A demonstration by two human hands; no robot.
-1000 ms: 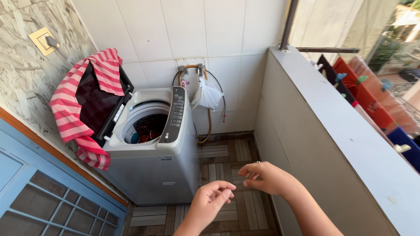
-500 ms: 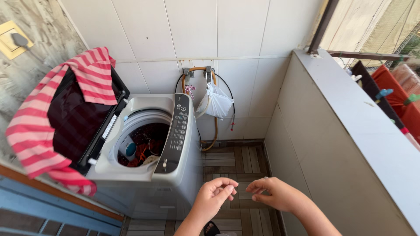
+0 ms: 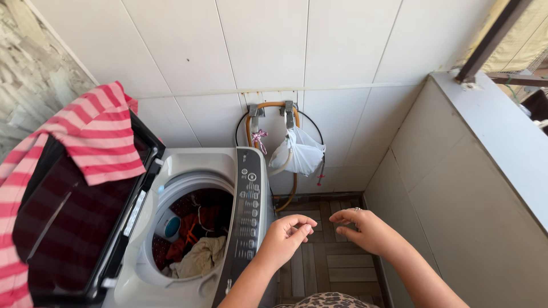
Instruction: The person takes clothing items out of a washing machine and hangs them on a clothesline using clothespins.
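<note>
Head view, looking down into a tiled corner: both bare hands held out at about 6 o'clock, just right of the washing machine [image 3: 188,228]. Left hand [image 3: 287,235] hovers beside the control panel [image 3: 249,205], fingers curled in loosely with the tips near the thumb; nothing visibly pinched, can't tell if anything tiny sits between them. Right hand [image 3: 365,229] is at 5 o'clock, just beside the left but not touching, fingers half bent and spread a little, a ring showing, nothing held. The top-loader is at 7 o'clock, lid [image 3: 74,222] swung up and open at 9 o'clock, with a pink-and-red striped cloth [image 3: 91,142] draped over its top edge. Inside the drum, mixed laundry [image 3: 197,245]: red, dark and cream pieces, plus a small blue round item near the drum wall. At 12 o'clock, wall taps with an orange hose [image 3: 274,106] looped over them and a white plastic bag [image 3: 299,155] hanging below. Grey low wall [image 3: 456,188] runs along 3 o'clock. Wooden slat floor [image 3: 328,262] under the hands.
</note>
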